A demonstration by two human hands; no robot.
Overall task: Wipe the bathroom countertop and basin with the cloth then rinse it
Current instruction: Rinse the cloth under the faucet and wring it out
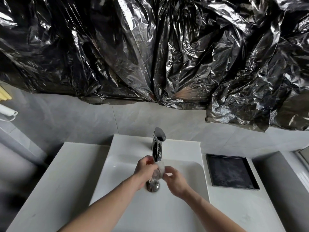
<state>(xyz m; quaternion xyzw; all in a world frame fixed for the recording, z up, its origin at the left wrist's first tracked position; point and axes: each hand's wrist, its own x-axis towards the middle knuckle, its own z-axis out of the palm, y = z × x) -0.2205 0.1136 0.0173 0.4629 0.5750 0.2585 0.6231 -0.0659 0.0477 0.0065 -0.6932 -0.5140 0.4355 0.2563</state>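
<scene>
I see both hands over the middle of the white basin [184,168], right under the spout of the chrome faucet [158,144]. The cloth [158,171] sits between them, bunched up small, pale and wet-looking, with water [160,164] falling from the spout onto it. My left hand [144,168] has its fingers curled around the cloth's left side, and my right hand [175,180] pinches it from the right with fingers and thumb; the two hands are close together, nearly touching across the bundle. The cloth is blurred, so I can't make out its folds. Just below the hands, the chrome drain [152,186] shows at the basin floor. The basin is set into a pale counter [63,178], and a black square tray [231,171] lies on the counter to the right of the basin, well apart from the hands. Crinkled black plastic sheeting [150,47] hangs above the grey tiled wall [75,118] behind the faucet.
</scene>
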